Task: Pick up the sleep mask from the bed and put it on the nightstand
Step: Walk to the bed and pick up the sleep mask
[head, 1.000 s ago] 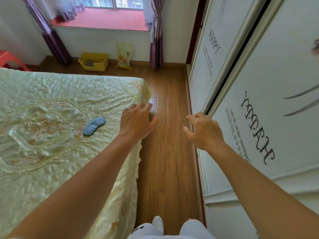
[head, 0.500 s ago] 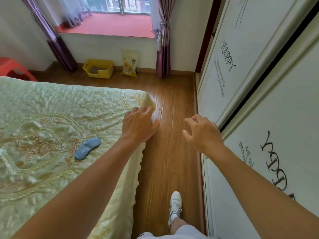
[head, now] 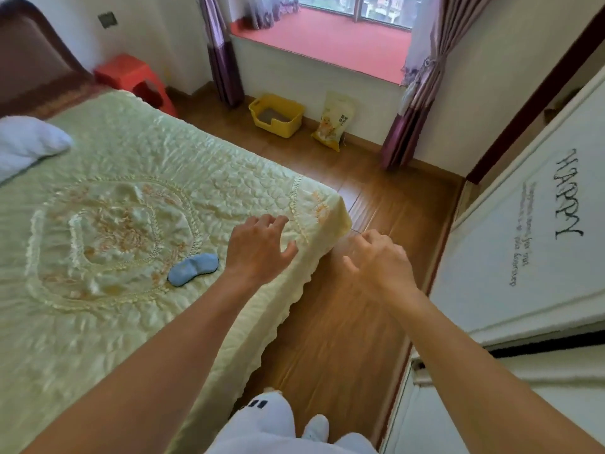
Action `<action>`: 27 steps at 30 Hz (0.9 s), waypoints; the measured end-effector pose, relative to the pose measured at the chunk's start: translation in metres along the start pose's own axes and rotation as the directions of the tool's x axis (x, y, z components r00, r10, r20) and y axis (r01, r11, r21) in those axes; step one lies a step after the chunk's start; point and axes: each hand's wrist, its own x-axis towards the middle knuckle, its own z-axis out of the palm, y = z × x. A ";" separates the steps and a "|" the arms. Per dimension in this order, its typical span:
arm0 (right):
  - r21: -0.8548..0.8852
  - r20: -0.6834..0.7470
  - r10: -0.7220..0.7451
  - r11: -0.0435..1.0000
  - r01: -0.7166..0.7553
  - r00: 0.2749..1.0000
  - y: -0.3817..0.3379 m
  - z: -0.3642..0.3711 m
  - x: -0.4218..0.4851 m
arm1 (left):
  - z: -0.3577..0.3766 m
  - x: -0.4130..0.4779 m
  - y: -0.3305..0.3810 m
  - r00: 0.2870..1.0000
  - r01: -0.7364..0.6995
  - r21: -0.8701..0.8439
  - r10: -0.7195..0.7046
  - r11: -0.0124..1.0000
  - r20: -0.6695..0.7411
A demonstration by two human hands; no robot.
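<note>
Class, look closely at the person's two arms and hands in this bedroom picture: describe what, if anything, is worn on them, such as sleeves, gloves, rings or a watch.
Both forearms are bare as far as the picture shows: no sleeve reaches into view. The left hand and the right hand wear no gloves, and neither wrist carries a watch or band. No ring shows, though the blur leaves that unsure.

Bright daylight comes in through the window [head: 360,11] at the top and leaves a soft sheen on the quilted bedspread [head: 131,191]. Shadows are faint. The wide lens bends the wardrobe [head: 523,224] and walls near the edges, and motion blur softens the whole picture.
</note>
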 end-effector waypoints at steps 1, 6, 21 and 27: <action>-0.006 0.018 -0.037 0.999 0.037 0.999 -0.008 0.003 0.015 | 0.000 0.002 -0.011 0.999 0.039 0.003 -0.039 0.999 -0.002; -0.034 0.103 -0.223 0.973 0.228 0.969 -0.059 0.018 0.082 | 0.003 0.012 -0.070 0.975 0.223 -0.012 -0.223 0.975 -0.012; -0.091 0.291 -0.556 0.794 0.601 0.779 -0.227 0.072 0.248 | 0.027 0.047 -0.258 0.834 0.551 -0.046 -0.551 0.833 0.014; -0.073 0.365 -0.628 0.717 0.693 0.687 -0.274 0.102 0.277 | 0.044 0.035 -0.302 0.755 0.656 -0.085 -0.653 0.750 0.057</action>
